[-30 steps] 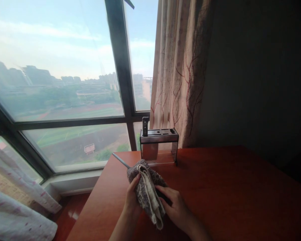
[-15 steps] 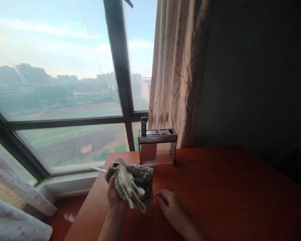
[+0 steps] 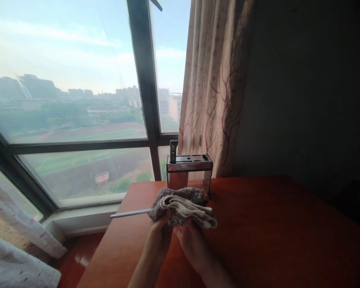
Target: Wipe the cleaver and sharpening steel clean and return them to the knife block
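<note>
A bunched grey-and-cream cloth [image 3: 187, 208] is held in front of me above the table. It is wrapped around a tool that looks like a sharpening steel: its thin pale rod [image 3: 130, 213] sticks out to the left, and a bit of its dark handle [image 3: 202, 202] shows at the right. My left hand [image 3: 160, 236] is closed on the cloth's left part, thumb on top. My right hand [image 3: 190, 240] grips the cloth's lower right side, with its thumb pressed on the folds. Fingers beneath the cloth are hidden.
Behind the cloth, a clear-sided knife block [image 3: 190, 165] with one dark-handled knife [image 3: 173, 151] stands near the back edge of the reddish wooden table [image 3: 258, 224]. A window [image 3: 78, 168] and a curtain [image 3: 213, 88] rise beyond it.
The cloth and rod have shifted right and turned nearly level, with more rod showing. My right hand, previously apart from the cloth, has come in and taken hold of it.
</note>
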`<act>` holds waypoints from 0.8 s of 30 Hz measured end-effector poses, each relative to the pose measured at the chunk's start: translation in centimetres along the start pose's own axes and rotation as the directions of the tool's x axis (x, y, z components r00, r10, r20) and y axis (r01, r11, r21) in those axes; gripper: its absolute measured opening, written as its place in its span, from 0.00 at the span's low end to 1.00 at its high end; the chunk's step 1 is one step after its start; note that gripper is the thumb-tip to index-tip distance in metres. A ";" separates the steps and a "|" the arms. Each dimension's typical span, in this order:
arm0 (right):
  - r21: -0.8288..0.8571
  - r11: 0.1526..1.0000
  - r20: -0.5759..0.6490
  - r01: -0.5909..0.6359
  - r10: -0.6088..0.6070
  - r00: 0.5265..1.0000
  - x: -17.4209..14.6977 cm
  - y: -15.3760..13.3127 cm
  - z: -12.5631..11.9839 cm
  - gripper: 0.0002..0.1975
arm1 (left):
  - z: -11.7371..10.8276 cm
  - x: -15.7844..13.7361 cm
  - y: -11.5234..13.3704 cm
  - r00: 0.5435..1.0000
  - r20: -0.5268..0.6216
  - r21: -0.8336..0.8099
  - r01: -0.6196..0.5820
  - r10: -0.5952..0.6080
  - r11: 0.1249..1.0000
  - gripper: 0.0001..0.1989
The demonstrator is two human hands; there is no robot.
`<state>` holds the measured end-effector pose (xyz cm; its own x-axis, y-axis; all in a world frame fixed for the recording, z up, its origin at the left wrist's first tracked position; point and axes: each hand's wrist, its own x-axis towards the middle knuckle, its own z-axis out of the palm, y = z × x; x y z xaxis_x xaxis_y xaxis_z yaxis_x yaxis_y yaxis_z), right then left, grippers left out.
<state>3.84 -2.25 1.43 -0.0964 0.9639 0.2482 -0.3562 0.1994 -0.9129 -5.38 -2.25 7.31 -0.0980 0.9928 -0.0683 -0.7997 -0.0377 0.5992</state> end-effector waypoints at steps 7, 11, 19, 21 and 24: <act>0.607 0.786 0.005 -0.114 0.140 0.990 1.6 -2.3 -4.0 0.18 | 0.2 -0.3 -0.4 0.975 0.195 0.104 0.088 -0.107 0.991 0.29; 0.704 0.707 -0.054 -0.068 0.148 0.988 1.8 -2.8 -6.1 0.14 | -1.5 1.1 -1.0 0.981 0.111 0.224 0.131 -0.159 0.966 0.23; 0.644 0.762 -0.238 0.066 0.118 0.964 2.0 -4.5 -9.2 0.16 | -1.7 0.7 -1.3 0.983 0.110 0.337 0.102 -0.147 0.936 0.11; 0.645 0.761 -0.248 0.072 0.120 0.961 1.9 -4.5 -9.4 0.16 | -1.3 0.4 -1.2 0.983 0.086 0.297 0.129 -0.161 0.946 0.11; 0.630 0.775 -0.235 0.049 0.131 0.963 1.7 -3.8 -9.8 0.16 | -1.0 0.4 -0.8 0.985 0.055 0.193 0.150 -0.163 0.970 0.11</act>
<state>14.13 0.31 2.18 0.0795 0.9959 0.0433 -0.8661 0.0905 -0.4917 -5.40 -1.96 5.97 0.0666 0.9903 -0.1216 -0.6761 0.1344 0.7244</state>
